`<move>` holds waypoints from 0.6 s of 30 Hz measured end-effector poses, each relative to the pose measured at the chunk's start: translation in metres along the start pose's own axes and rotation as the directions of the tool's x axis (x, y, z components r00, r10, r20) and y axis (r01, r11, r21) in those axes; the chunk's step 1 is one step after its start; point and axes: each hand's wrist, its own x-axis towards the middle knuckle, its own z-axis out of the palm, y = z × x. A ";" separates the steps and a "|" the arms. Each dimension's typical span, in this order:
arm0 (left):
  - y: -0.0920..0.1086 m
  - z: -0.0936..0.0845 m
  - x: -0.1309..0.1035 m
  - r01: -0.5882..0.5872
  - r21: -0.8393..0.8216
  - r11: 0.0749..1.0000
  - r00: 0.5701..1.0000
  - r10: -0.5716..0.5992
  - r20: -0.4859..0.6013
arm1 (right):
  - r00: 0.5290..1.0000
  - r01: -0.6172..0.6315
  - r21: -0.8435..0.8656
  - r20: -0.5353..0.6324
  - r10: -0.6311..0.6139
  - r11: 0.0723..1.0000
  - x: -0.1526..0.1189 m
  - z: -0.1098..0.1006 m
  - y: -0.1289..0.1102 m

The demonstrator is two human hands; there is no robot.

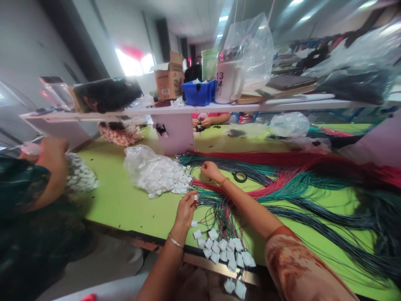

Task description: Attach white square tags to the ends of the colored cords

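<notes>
My left hand [187, 205] is closed on a small white connector [196, 197], held between thumb and fingers near the ends of the wires. Above the red wires [206, 185], my right hand [211, 170] has its fingers pressed together; whatever they hold is too small to name. A pile of white connectors [166, 177] spills from a clear plastic bag [134, 159] left of my hands. Teal and dark wires [238, 167] run off to the right. White connectors on wires [223, 245] hang in a cluster over the table's front edge.
Black tape [239, 177] lies right of my right hand. A shelf [175, 109] carries a blue bin [198, 93], a white mug [228, 81] and a carton [168, 79]. A co-worker's arm [52, 167] is at the left beside more white pieces [79, 173]. Another person's hands [205, 121] show under the shelf.
</notes>
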 end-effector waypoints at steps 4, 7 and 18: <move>-0.001 0.001 0.000 -0.024 -0.024 0.999 1.000 0.024 0.006 | 0.993 0.107 0.196 -0.062 -0.097 0.975 -0.020 -0.007 -0.002; -0.002 0.003 0.000 -0.075 -0.054 0.996 0.997 0.075 -0.007 | 0.978 0.190 0.386 0.001 -0.206 0.903 -0.047 -0.009 -0.009; -0.006 0.001 0.004 -0.087 -0.091 0.992 0.996 0.086 -0.008 | 0.930 0.156 0.561 0.194 -0.313 0.813 -0.103 0.010 0.003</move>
